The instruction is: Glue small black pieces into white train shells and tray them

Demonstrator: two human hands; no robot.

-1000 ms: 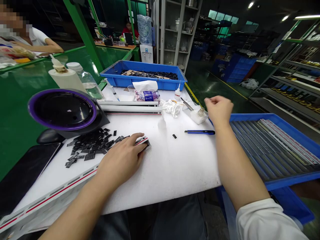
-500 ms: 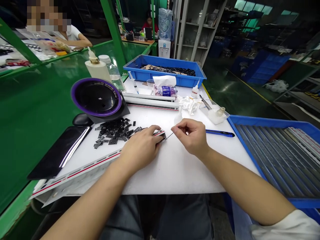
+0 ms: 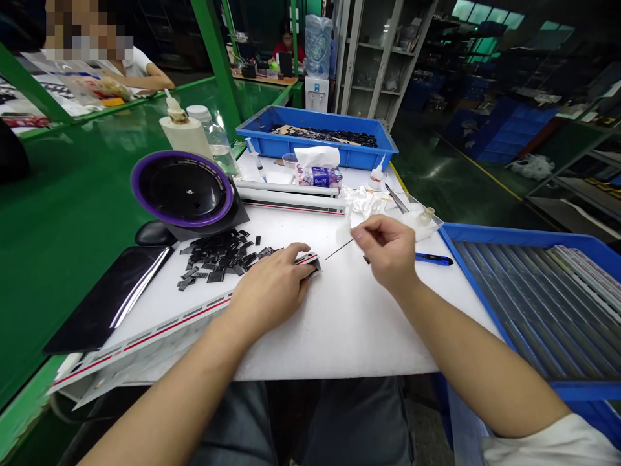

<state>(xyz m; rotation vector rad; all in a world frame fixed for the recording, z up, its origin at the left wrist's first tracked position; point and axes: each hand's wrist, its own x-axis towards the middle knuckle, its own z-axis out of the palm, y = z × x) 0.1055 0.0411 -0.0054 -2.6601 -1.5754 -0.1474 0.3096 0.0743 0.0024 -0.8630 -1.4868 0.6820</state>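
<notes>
A long white model train car shell [image 3: 160, 331], with a red stripe and window slots, lies slantwise along the table's front left. My left hand [image 3: 269, 288] is closed around its far end, fingers wrapped over the edge and partly inside the opening. Pinched between thumb and forefinger of my right hand [image 3: 389, 254] is a thin dark rod [image 3: 338, 249]. Its tip points down-left and sits just off the shell's end, apart from it. Small black rectangular pieces [image 3: 220, 255] lie heaped beyond my left hand. A blue craft knife [image 3: 435, 259] rests behind my right hand.
A round black device with a purple rim [image 3: 183, 189] and a dark glossy tablet [image 3: 104, 298] stand left. More train shells [image 3: 295, 204], tissues [image 3: 317, 158] and a blue bin [image 3: 320, 120] are at the back. A blue tray [image 3: 485, 323] flanks the right.
My right hand has moved right and slightly up, drawing the rod's tip away from the shell's end. My left hand stays on the shell.
</notes>
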